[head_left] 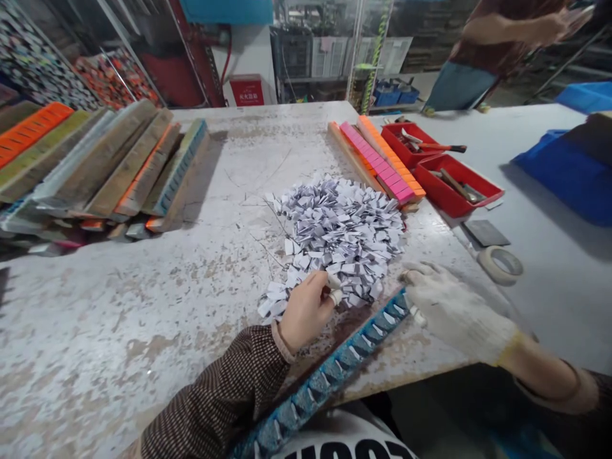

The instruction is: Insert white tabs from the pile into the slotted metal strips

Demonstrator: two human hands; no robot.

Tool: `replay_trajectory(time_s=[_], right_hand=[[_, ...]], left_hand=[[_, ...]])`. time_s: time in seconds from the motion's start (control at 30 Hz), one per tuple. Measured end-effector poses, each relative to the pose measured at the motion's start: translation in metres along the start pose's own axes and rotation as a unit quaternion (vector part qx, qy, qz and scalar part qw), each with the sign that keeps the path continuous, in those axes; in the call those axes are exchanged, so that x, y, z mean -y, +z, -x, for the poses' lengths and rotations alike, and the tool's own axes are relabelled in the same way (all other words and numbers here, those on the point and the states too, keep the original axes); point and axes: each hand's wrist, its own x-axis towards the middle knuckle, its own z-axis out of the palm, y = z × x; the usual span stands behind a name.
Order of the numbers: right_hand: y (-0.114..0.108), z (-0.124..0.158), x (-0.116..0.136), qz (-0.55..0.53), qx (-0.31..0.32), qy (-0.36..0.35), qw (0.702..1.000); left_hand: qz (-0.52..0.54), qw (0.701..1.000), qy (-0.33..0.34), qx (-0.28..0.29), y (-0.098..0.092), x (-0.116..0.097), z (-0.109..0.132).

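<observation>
A heap of small folded white paper pieces (342, 233) lies in the middle of the worn table (143, 319). My left hand (306, 309), bare with tape on the fingertips, is curled at the heap's near edge and pinches one white piece. My right hand (454, 309) wears a white knit glove and rests closed on the far end of a long blue slotted strip (329, 376). The strip runs diagonally from my lap up to the heap, with white pieces seated in its slots.
Stacked slotted wooden strips (109, 166) fill the left side. Pink and orange strips (382, 162) lie beyond the heap, beside two red trays (456, 182) holding tools. A tape roll (500, 264) and a blue bin (568, 169) sit right. Another person (492, 44) stands behind.
</observation>
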Motion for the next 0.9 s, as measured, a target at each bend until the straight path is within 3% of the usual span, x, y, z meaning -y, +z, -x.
replay_trajectory(time_s=[0.23, 0.53, 0.63, 0.73, 0.8, 0.9], right_hand=[[-0.008, -0.011, -0.006, -0.007, 0.035, -0.046, 0.998], [0.024, 0.019, -0.007, -0.012, 0.001, 0.034, 0.999], [0.019, 0.023, -0.003, -0.034, -0.025, 0.079, 0.996], [0.003, 0.017, 0.022, -0.096, -0.122, 0.176, 0.972], [-0.004, 0.006, 0.049, -0.255, -0.147, 0.184, 0.938], [-0.004, -0.011, 0.088, -0.326, -0.167, 0.18, 0.913]], left_hand=[[0.056, 0.998, 0.023, 0.003, 0.007, -0.017, 0.011], [0.246, 0.969, -0.033, 0.016, 0.002, -0.014, 0.014], [0.179, 0.984, 0.015, 0.003, -0.001, -0.016, 0.02], [0.052, 0.992, 0.116, -0.008, -0.006, -0.021, 0.027], [-0.037, 0.981, 0.188, -0.017, -0.008, -0.024, 0.031], [-0.14, 0.95, 0.277, -0.041, -0.01, -0.026, 0.036]])
